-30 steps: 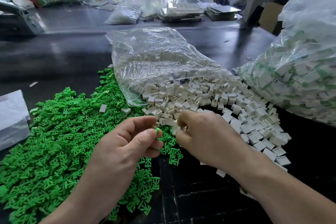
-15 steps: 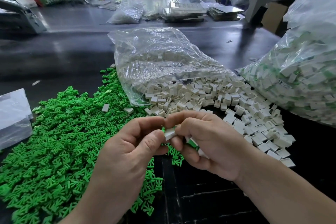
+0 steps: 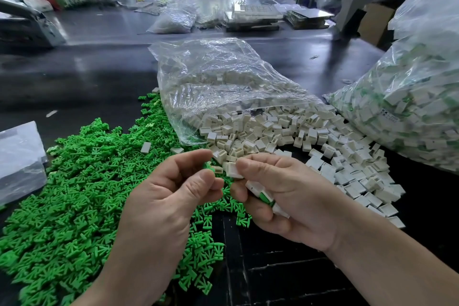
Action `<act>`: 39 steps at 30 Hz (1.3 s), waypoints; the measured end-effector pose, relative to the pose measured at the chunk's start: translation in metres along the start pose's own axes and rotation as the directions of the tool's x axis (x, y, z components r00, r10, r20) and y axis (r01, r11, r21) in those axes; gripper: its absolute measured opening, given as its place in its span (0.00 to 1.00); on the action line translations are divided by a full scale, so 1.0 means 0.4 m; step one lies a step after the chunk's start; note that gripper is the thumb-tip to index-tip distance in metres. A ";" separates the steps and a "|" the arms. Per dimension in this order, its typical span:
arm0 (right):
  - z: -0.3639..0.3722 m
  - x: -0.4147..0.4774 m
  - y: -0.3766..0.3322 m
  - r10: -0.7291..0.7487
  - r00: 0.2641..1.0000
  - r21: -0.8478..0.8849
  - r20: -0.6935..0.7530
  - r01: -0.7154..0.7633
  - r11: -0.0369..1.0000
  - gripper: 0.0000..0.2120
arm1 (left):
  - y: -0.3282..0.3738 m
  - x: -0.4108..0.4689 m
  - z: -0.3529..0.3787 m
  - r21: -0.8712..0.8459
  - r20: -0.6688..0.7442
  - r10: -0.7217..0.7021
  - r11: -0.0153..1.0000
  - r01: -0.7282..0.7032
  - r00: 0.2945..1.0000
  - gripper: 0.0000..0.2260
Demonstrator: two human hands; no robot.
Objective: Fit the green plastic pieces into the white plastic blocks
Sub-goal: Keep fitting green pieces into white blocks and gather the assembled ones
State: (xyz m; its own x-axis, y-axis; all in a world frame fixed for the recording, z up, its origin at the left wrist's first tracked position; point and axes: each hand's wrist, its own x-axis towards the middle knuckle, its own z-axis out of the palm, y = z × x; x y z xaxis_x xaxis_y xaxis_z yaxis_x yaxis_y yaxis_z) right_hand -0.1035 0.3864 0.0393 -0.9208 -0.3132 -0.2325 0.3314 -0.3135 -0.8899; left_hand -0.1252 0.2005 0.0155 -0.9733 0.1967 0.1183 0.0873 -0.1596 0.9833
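By the left hand (image 3: pixel 169 196), a green piece (image 3: pixel 207 165) is being pinched at the tips of its curled fingers (image 3: pixel 191 159) and is mostly hidden by them. By the right hand (image 3: pixel 293 201), a white block (image 3: pixel 234 169) is being pinched between thumb and forefinger, just beside the green piece. Contact between the two cannot be told. Finished blocks (image 3: pixel 263 196) with green showing are being held in the right palm under the curled lower fingers (image 3: pixel 257 212). Both hands are being held above the near edge of the green pile (image 3: pixel 74 194), which is being carried on the left of the dark surface (image 3: pixel 99 69). Loose white blocks (image 3: pixel 310 136) are being spilled from the open mouth of a clear bag (image 3: pixel 218 82) laid on its side behind the hands, with its left edge on the green pile. A large filled bag (image 3: pixel 409 107) of white-and-green parts is being kept at the right, touching the white heap. A flat plastic bag (image 3: pixel 19 156) is being kept at the left edge, beside the green pile.
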 end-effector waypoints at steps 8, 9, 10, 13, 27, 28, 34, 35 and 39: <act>0.006 -0.002 0.005 -0.017 0.999 -0.024 -0.041 0.016 1.000 0.04 | 0.010 0.008 0.001 -0.188 0.014 -0.118 0.975 0.119 0.993 0.12; 0.010 -0.001 0.006 -0.027 0.998 -0.050 -0.055 0.024 0.998 0.03 | 0.010 0.009 0.000 -0.173 0.013 -0.116 0.978 0.117 0.993 0.12; 0.011 0.000 0.008 -0.044 0.997 -0.080 -0.067 0.039 0.996 0.04 | 0.010 0.008 -0.001 -0.151 0.011 -0.111 0.982 0.112 0.994 0.13; 0.018 -0.001 0.014 -0.109 0.990 -0.197 -0.091 0.089 0.976 0.07 | 0.009 0.005 -0.002 -0.091 0.007 -0.089 0.992 0.089 0.996 0.13; 0.018 -0.013 0.019 -0.241 0.969 -0.391 -0.053 0.202 0.898 0.09 | 0.021 0.002 -0.007 -0.157 0.109 -0.110 0.979 0.127 0.988 0.20; 0.019 -0.014 0.017 -0.220 0.975 -0.347 -0.038 0.194 0.918 0.08 | 0.025 0.002 -0.004 -0.192 0.158 -0.145 0.966 0.174 0.977 0.22; 0.022 -0.020 0.010 -0.091 0.995 -0.194 0.031 0.096 0.976 0.16 | 0.041 -0.008 0.010 -0.414 0.460 -0.221 0.804 0.428 0.860 0.23; 0.023 -0.021 0.009 -0.083 0.996 -0.190 0.036 0.088 0.978 0.15 | 0.042 -0.008 0.012 -0.425 0.460 -0.235 0.788 0.445 0.856 0.23; 0.026 -0.023 0.007 -0.066 0.998 -0.223 0.024 0.069 0.972 0.12 | 0.042 -0.006 0.014 -0.464 0.434 -0.293 0.738 0.490 0.852 0.24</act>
State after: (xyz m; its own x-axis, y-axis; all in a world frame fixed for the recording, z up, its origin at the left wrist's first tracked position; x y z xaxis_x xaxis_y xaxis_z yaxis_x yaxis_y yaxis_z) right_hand -0.0920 0.3793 0.0431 -0.9354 -0.3132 -0.1642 0.2127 -0.1271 -0.9688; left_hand -0.1203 0.2027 0.0327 -0.7629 0.6339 -0.1272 -0.5107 -0.4702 0.7198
